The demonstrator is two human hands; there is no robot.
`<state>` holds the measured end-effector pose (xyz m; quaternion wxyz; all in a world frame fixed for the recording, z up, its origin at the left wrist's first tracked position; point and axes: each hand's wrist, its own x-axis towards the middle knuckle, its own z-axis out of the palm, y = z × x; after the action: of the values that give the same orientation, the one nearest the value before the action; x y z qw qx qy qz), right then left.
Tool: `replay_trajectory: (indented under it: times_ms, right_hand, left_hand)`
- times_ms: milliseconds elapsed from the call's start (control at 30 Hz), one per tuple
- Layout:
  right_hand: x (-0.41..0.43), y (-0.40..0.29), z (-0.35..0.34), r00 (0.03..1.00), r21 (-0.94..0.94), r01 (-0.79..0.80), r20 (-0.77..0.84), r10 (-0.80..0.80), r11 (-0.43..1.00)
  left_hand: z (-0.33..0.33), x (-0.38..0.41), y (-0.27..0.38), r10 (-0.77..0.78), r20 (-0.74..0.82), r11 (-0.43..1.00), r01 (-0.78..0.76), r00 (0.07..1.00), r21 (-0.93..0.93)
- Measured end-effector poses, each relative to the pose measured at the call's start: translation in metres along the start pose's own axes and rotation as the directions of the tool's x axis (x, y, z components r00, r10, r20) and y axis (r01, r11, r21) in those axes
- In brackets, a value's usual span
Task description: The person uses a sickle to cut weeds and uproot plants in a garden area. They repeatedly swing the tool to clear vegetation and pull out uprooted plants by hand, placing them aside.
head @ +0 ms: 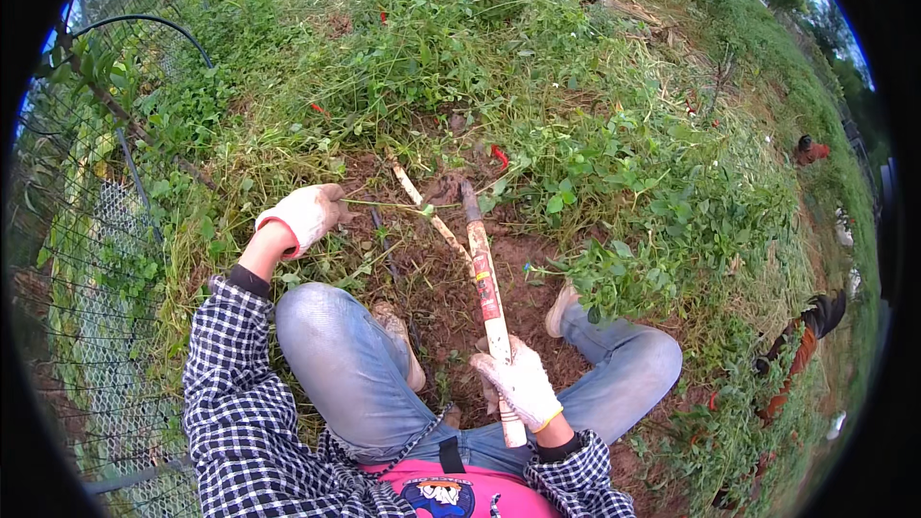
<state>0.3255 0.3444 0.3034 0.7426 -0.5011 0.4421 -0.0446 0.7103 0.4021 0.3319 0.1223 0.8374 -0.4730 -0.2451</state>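
My right hand (522,385), in a white knit glove, grips the lower part of the pale wooden handle (496,331) of a short hand hoe. The handle bears a red label with writing. The hoe's dark metal head (464,194) is at the soil, and its blade is partly hidden by dirt. My left hand (309,219), also gloved, pinches a thin green weed stem (381,203) that stretches right towards the hoe head. A pale, soil-specked stick (432,216) slants beside the hoe, its lower end meeting the handle in view.
A dark thin hose (385,244) runs over the soil by my shoe (399,345). Red peppers (499,156) show among dense weeds (619,201). Wire mesh fencing (108,316) stands at left, with a black hoop (155,20). Brown chickens (795,360) are at far right.
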Motion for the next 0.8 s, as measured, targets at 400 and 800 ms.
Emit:
replay_trajectory:
  times_ms: [400,800]
  right_hand:
    - [-0.036,-0.01,0.006,0.953,-0.234,-0.141,0.231,0.196,0.962]
    - [-0.035,0.042,-0.071,0.959,0.469,-0.069,-0.212,0.188,0.881]
  left_hand:
    - [-0.058,-0.161,-0.232,-0.775,-0.278,0.5,0.282,0.568,-0.819]
    - [-0.184,-0.38,-0.366,-0.893,-0.446,0.424,-0.234,0.048,-0.875]
